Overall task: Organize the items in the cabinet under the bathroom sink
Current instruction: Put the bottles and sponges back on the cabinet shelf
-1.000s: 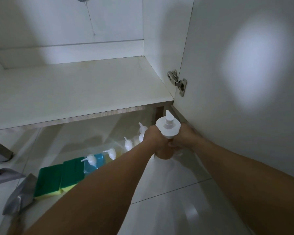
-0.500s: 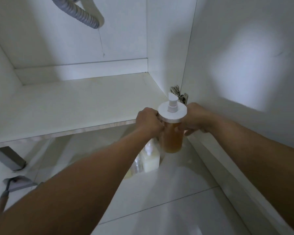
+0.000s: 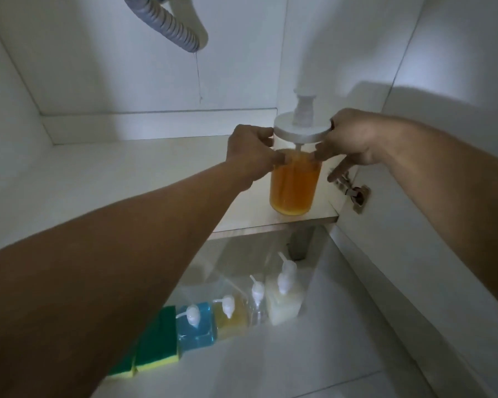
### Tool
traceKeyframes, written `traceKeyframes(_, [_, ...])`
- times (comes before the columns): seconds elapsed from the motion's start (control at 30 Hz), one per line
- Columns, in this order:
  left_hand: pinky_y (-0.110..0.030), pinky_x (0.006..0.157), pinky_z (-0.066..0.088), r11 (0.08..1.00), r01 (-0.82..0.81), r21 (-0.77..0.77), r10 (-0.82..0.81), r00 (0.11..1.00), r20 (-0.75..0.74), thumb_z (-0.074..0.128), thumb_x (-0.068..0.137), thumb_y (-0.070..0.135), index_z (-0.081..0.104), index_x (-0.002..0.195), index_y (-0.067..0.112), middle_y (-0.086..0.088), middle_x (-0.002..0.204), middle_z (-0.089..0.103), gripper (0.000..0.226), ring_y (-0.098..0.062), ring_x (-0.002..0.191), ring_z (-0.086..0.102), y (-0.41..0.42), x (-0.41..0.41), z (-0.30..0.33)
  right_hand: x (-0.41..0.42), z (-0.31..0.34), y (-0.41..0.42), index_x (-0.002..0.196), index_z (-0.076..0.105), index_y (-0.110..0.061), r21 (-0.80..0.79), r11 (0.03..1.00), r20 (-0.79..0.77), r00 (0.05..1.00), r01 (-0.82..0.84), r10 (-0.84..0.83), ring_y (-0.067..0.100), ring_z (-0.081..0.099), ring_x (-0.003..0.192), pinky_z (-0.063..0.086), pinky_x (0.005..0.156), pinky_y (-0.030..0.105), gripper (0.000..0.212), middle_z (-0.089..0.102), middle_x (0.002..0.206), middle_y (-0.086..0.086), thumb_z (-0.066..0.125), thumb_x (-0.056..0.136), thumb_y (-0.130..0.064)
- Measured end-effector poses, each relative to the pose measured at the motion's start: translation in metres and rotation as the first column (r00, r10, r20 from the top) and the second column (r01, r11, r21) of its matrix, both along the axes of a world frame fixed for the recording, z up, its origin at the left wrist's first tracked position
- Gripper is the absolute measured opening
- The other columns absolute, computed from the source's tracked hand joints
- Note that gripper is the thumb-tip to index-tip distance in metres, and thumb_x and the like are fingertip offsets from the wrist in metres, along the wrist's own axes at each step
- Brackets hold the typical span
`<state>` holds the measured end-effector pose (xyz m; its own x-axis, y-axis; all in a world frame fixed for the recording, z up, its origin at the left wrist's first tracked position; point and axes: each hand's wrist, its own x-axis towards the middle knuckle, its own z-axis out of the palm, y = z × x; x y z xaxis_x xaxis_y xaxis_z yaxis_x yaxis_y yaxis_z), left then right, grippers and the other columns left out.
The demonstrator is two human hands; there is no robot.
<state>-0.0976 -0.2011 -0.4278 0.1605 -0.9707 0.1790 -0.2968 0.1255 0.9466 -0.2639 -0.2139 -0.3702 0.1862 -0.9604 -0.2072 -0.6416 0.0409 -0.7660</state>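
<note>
A clear pump bottle of orange liquid (image 3: 295, 185) with a wide white lid stands upright on the white cabinet floor (image 3: 112, 179), at its front right corner. My left hand (image 3: 252, 150) grips the bottle's left side just under the lid. My right hand (image 3: 348, 139) grips its right side, one finger pointing down. On the tiled floor below the cabinet stand several square pump bottles in a row: a blue one (image 3: 196, 328), a yellow one (image 3: 232, 317), a clear one (image 3: 256, 305) and a milky white one (image 3: 285, 303).
Green-and-yellow sponges (image 3: 156, 346) lie left of the blue bottle. A grey corrugated drain hose (image 3: 170, 21) hangs at the cabinet's top. The open cabinet door (image 3: 443, 225) stands at the right, with a metal hinge (image 3: 354, 193) beside the orange bottle.
Both hands lifted the orange bottle from the tiled floor up onto the cabinet floor at the front right corner. The view tilted up, bringing the hose into sight.
</note>
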Motion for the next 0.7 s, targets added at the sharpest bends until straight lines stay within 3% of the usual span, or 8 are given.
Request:
traceKeyframes(0.17, [-0.041, 0.081, 0.06, 0.999, -0.033, 0.007, 0.034, 0.997, -0.072, 0.09, 0.056, 0.002, 0.071, 0.107, 0.008, -0.001, 0.092, 0.068, 0.055, -0.028, 0.094, 0.07, -0.051, 0.043, 0.005, 0.054, 0.007, -0.06, 0.129, 0.054, 0.002, 0.027, 0.999, 0.096, 0.995, 0.027, -0.03, 0.033, 0.058, 0.118, 0.062, 0.067, 0.037, 0.051, 0.052, 0.139, 0.018, 0.068, 0.081, 0.014])
traceKeyframes(0.23, [-0.042, 0.079, 0.06, 0.999, -0.037, 0.0, 0.037, 0.998, -0.054, 0.087, 0.063, -0.001, 0.065, 0.078, 0.017, 0.003, 0.081, 0.061, 0.032, -0.03, 0.094, 0.07, -0.069, 0.058, 0.009, 0.071, 0.01, -0.079, 0.133, 0.05, 0.002, 0.018, 0.999, 0.115, 0.993, 0.033, -0.035, 0.033, 0.055, 0.124, 0.062, 0.068, 0.036, 0.057, 0.046, 0.146, 0.018, 0.069, 0.081, 0.014])
traceKeyframes(0.27, [-0.042, 0.08, 0.06, 0.999, -0.036, -0.002, 0.035, 0.998, -0.048, 0.085, 0.066, -0.003, 0.057, 0.07, 0.021, 0.004, 0.078, 0.058, 0.036, -0.031, 0.095, 0.07, -0.077, 0.064, 0.012, 0.078, 0.012, -0.088, 0.134, 0.05, 0.002, 0.012, 0.999, 0.125, 0.991, 0.038, -0.039, 0.032, 0.054, 0.125, 0.062, 0.068, 0.037, 0.059, 0.046, 0.146, 0.017, 0.069, 0.08, 0.014])
traceKeyframes(0.33, [-0.042, 0.082, 0.059, 0.998, -0.056, 0.002, 0.056, 0.994, -0.089, 0.082, 0.069, -0.007, 0.065, 0.083, 0.014, 0.001, 0.087, 0.06, 0.03, -0.032, 0.097, 0.068, -0.095, 0.075, 0.014, 0.089, 0.014, -0.104, 0.136, 0.047, 0.0, -0.004, 0.999, 0.141, 0.989, 0.046, -0.045, 0.032, 0.055, 0.123, 0.062, 0.064, 0.036, 0.062, 0.047, 0.144, 0.016, 0.069, 0.08, 0.015])
traceKeyframes(0.4, [-0.042, 0.083, 0.059, 0.996, -0.081, 0.024, 0.083, 0.991, -0.11, 0.08, 0.07, -0.009, 0.063, 0.121, 0.003, -0.002, 0.104, 0.064, 0.055, -0.029, 0.097, 0.068, -0.112, 0.081, 0.014, 0.096, 0.013, -0.12, 0.14, 0.043, 0.0, -0.023, 0.999, 0.137, 0.99, 0.042, -0.038, 0.032, 0.057, 0.119, 0.061, 0.058, 0.034, 0.066, 0.048, 0.141, 0.014, 0.069, 0.081, 0.015])
traceKeyframes(0.47, [-0.041, 0.082, 0.059, 0.995, -0.094, 0.033, 0.098, 0.988, -0.122, 0.08, 0.071, -0.008, 0.057, 0.13, 0.002, 0.002, 0.097, 0.062, 0.064, -0.026, 0.092, 0.068, -0.129, 0.082, 0.011, 0.099, 0.009, -0.138, 0.143, 0.041, -0.002, -0.039, 0.999, 0.123, 0.992, 0.038, -0.033, 0.031, 0.059, 0.115, 0.059, 0.053, 0.032, 0.07, 0.049, 0.139, 0.015, 0.069, 0.081, 0.015])
traceKeyframes(0.6, [-0.039, 0.079, 0.06, 0.992, -0.12, 0.045, 0.124, 0.986, -0.113, 0.083, 0.069, -0.005, 0.065, 0.12, 0.006, 0.006, 0.086, 0.061, 0.054, -0.023, 0.087, 0.068, -0.17, 0.08, 0.0, 0.101, 0.002, -0.184, 0.143, 0.043, -0.001, -0.065, 0.997, 0.074, 0.997, 0.034, -0.029, 0.031, 0.063, 0.106, 0.056, 0.049, 0.029, 0.07, 0.052, 0.137, 0.017, 0.07, 0.08, 0.014])
traceKeyframes(0.7, [-0.041, 0.076, 0.061, 0.982, -0.18, 0.052, 0.184, 0.979, -0.093, 0.083, 0.068, -0.006, 0.068, 0.077, 0.02, 0.004, 0.081, 0.064, 0.032, -0.028, 0.09, 0.07, -0.21, 0.081, -0.009, 0.105, -0.003, -0.22, 0.137, 0.05, 0.0, -0.099, 0.995, 0.013, 1.0, 0.018, -0.017, 0.03, 0.064, 0.103, 0.055, 0.048, 0.027, 0.061, 0.055, 0.135, 0.016, 0.072, 0.08, 0.011])
